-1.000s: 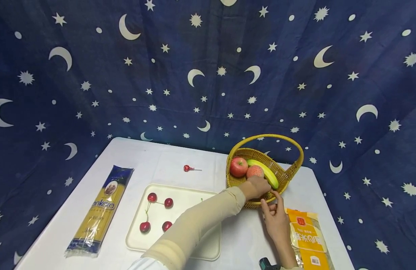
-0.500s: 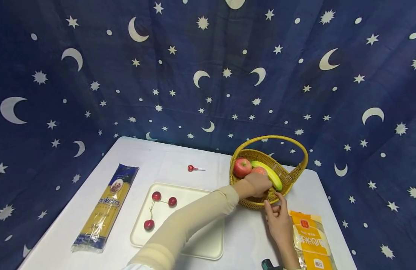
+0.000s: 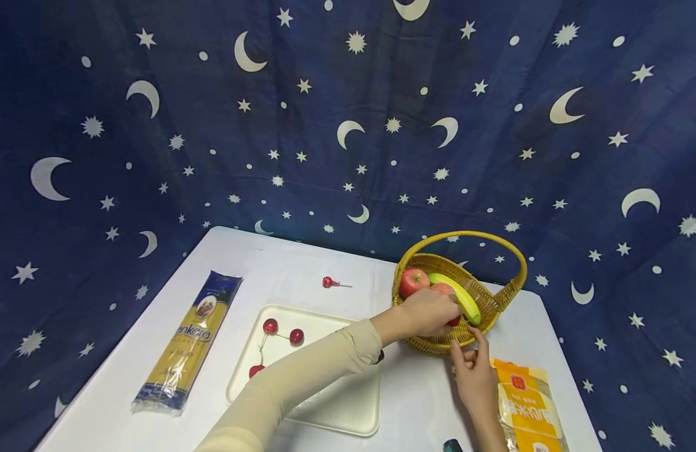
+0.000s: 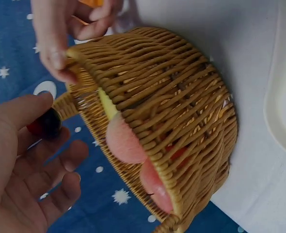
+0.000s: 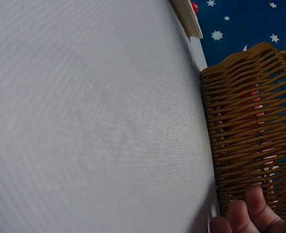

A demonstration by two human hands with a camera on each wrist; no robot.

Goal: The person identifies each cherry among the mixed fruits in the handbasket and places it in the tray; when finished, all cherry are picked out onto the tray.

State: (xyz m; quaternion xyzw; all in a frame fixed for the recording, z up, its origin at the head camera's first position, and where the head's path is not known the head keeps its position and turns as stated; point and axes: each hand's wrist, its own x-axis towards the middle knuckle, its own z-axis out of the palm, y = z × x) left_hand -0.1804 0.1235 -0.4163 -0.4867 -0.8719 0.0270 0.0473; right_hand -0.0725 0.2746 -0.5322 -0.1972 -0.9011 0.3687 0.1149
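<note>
My left hand (image 3: 433,312) is over the front of the wicker basket (image 3: 433,343). In the left wrist view its thumb and fingers pinch a dark red cherry (image 4: 50,124) beside the basket's opening, the other fingers loosely curled. My right hand (image 3: 477,380) holds the basket's front rim, its thumb and index finger at the edge. Inside the basket lie a red apple (image 3: 414,282), a peach-like pink fruit (image 4: 124,141) and a banana (image 3: 465,300). Left of the basket, a cream tray (image 3: 353,417) bears cherries (image 3: 296,337), some possibly hidden by my left sleeve.
A lollipop (image 3: 328,282) lies behind the tray. At the left is a long pack of pasta (image 3: 192,336); an orange-and-clear food packet (image 3: 527,402) lies right of my right hand. The basket's arched handle (image 3: 467,234) rises behind my left hand. A starry blue curtain (image 3: 325,75) encloses the table.
My left hand has drawn slightly up and left relative to the basket. My right hand has stayed at the rim. The head view has swung a little left.
</note>
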